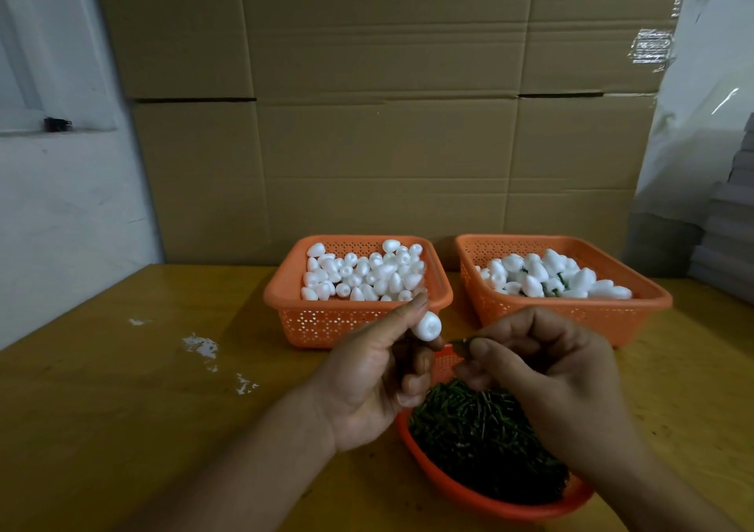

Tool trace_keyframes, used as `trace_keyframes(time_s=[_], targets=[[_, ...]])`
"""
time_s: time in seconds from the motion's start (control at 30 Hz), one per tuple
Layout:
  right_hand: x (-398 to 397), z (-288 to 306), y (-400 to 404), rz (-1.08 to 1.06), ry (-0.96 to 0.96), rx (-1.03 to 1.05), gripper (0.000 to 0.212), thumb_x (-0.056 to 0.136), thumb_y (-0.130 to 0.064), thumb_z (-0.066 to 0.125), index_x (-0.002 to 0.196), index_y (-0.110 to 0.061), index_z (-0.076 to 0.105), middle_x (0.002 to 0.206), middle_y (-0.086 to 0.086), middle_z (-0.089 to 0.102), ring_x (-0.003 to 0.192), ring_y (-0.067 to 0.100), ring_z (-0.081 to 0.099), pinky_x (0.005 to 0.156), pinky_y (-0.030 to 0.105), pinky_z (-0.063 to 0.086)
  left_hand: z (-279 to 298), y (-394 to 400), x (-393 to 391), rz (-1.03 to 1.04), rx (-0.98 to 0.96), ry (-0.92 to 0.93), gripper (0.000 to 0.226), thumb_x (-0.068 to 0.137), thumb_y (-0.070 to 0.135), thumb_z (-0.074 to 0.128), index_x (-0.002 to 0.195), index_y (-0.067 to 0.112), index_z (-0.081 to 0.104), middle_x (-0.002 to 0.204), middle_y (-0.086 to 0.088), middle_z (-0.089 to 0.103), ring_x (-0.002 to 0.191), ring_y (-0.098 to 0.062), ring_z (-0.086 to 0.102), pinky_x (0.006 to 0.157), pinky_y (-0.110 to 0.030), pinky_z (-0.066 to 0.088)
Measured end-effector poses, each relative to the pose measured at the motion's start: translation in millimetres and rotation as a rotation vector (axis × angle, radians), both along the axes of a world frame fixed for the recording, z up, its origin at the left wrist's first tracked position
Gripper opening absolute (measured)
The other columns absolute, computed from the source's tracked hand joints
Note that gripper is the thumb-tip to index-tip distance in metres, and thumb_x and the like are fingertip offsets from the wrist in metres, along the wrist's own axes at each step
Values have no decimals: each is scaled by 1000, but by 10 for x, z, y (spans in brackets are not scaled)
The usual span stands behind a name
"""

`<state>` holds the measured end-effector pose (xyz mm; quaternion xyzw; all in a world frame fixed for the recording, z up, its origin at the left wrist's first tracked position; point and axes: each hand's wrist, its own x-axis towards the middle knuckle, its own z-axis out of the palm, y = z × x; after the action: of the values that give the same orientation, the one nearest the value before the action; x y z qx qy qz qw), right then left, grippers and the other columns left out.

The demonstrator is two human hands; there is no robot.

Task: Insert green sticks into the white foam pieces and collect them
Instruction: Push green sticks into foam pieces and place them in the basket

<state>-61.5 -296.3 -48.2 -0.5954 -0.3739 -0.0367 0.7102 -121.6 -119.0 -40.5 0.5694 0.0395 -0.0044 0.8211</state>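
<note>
- Left hand [369, 372]: fingers curled, white foam piece [426, 326] pinched between thumb and fingertips, held above the table in front of the near basket.
- Right hand [542, 368]: fingers curled, green stick [462, 341] pinched at the fingertips; only the stick's left end visible, remainder hidden by the fingers.
- Key relation: stick tip just right of and slightly below the foam piece, apart, not yet entered. Long axis roughly left-right, pointing toward the foam.
- Judged next move: short leftward push by the right hand, foam steadied by the left.
- Supply: near basket [489, 505] of green sticks directly beneath the hands; far-left basket [285, 299] of plain foam pieces.
- Collection: far-right basket [653, 301] holding foam with green showing, nearer the right hand.
- Risk judged: off-centre entry splitting the foam.
</note>
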Motion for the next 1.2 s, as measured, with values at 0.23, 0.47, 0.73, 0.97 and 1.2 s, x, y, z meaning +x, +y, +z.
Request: trace_keyframes(time_s=[0.23,0.47,0.73,0.97,1.2], targets=[[-24,-39,34,-4,-143,-4,10,80,-13,72,90,-14,74,80,8,77,73,26,75,64,33,62,6,-14,-9,-16,21,-12,38,87,51,66,86,14,62,61,-1,49,45,-9,42,41,-19,31],[-87,-31,18,-269,-407,-166,3,82,-22,75,82,-19,74,70,-7,73,60,11,69,52,35,55,-4,-34,-16,5,59,-42,38,81,50,70,83,13,63,59,-2,51,44,-10,44,40,-20,30],[-124,8,33,-436,-567,-381,23,75,-7,84,86,-26,79,70,-19,71,61,-1,65,54,17,50,-52,-119,-13,189,283,-218,35,78,49,69,73,15,62,53,-4,52,40,-12,43,40,-18,29],[-133,-24,38,-399,-535,-389,19,79,-7,83,83,-24,78,63,-21,66,54,-1,62,48,9,42,-74,-163,-23,274,451,-394,40,84,47,65,71,9,61,52,-6,51,42,-14,45,43,-18,37],[-145,-42,48,-356,-449,-374,16,82,-10,78,75,-24,74,59,-15,65,48,7,60,44,11,38,-131,-212,-4,309,525,-460,35,94,45,62,63,30,59,50,6,51,45,-9,47,48,-21,39]])
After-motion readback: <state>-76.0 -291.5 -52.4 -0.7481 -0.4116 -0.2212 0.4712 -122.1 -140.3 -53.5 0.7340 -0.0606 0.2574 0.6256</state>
